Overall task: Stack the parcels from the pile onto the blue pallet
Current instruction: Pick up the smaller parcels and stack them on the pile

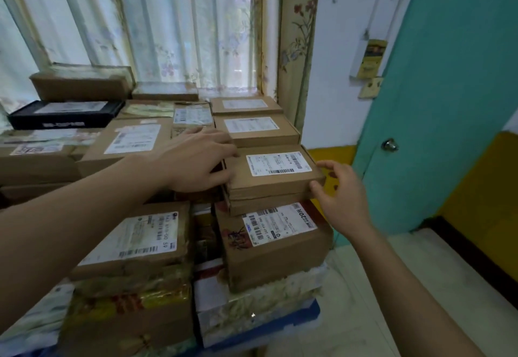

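A flat brown parcel [273,177] with a white barcode label lies on top of another flat box, on the right-hand stack over the blue pallet [283,326]. My left hand [196,160] grips its left edge, fingers over the top and thumb down the front side. At the parcel's front right corner my right hand [340,197] holds it between the thumb and curled fingers. Under these two flat boxes sits a bigger labelled carton [276,247]. Another labelled carton [140,241] lies lower left, partly behind my left forearm.
Several more parcels fill the stack behind, among them a black box [66,114] at the far left, right up to the curtained window [168,25]. A turquoise door [448,90] with a knob stands to the right, pale floor [392,286] below it.
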